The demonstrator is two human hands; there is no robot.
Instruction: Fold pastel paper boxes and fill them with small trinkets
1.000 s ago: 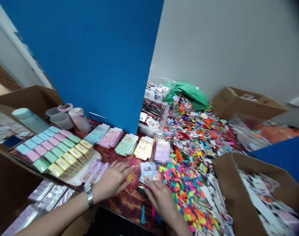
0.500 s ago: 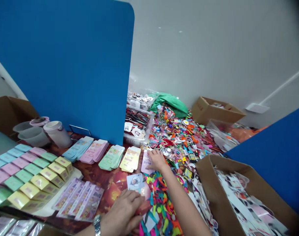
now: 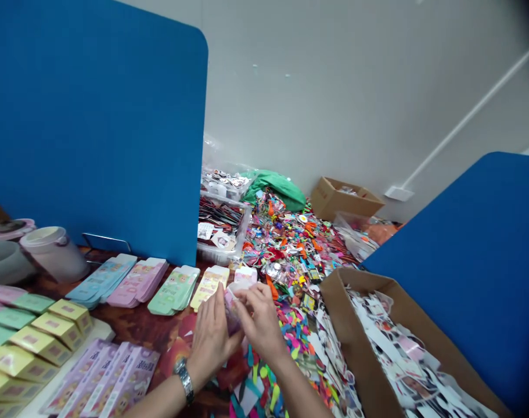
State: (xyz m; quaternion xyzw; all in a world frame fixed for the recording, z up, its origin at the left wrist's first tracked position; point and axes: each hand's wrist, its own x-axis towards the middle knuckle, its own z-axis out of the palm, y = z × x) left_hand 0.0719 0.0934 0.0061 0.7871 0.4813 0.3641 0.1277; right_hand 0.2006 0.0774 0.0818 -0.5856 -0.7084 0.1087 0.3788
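Note:
Between my two hands is a small purple printed carton (image 3: 231, 309), its white inside showing at the upper end. My left hand (image 3: 212, 337), with a metal-band watch at the wrist, grips it from the left. The fingers of my right hand (image 3: 259, 319) pinch the carton's upper edge from the right, and they partly cover it. Just behind the hands lie a flat purple carton (image 3: 245, 274) and a stack of flat yellow cartons (image 3: 209, 284). Farther left are flat stacks in green (image 3: 173, 291), pink (image 3: 137, 281) and blue (image 3: 102, 281).
Folded-up yellow boxes (image 3: 40, 348) and finished-looking purple boxes (image 3: 103, 377) stand at left, near a white jug (image 3: 53, 252). Colourful trinkets (image 3: 285, 244) cover the table beyond. A cardboard box (image 3: 369, 354) of cut-outs is at right; blue partitions (image 3: 116, 133) rise on both sides.
My right hand has taken a purple carton from its stack and brought it toward me. My left hand has risen from the table and now grips it too. The view has swung right.

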